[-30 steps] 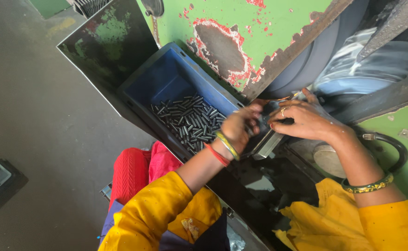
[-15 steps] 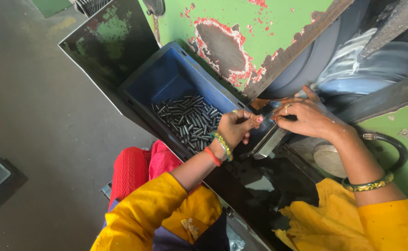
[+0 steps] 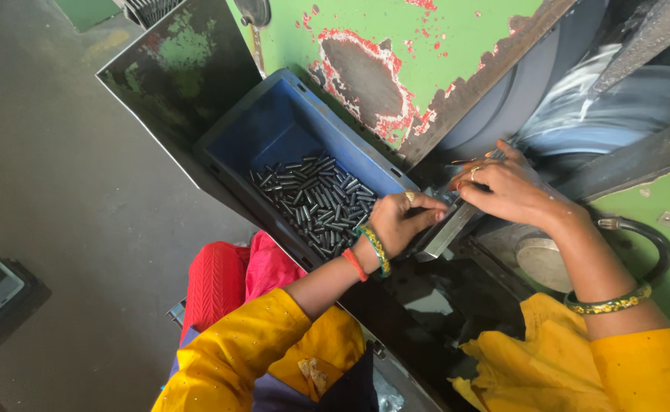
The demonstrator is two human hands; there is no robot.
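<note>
Blue rectangular plastic bin [image 3: 274, 137] sits tilted against the chipped green metal machine panel [image 3: 426, 46], with a heap of small dark metal pins [image 3: 316, 202] at its lower end. Left hand [image 3: 397, 223] is curled at the bin's near corner, fingers together, can't tell around what. Right hand [image 3: 507, 191] lies flat, fingers spread, on a slim grey metal bar [image 3: 451, 227] just beside the left.
</note>
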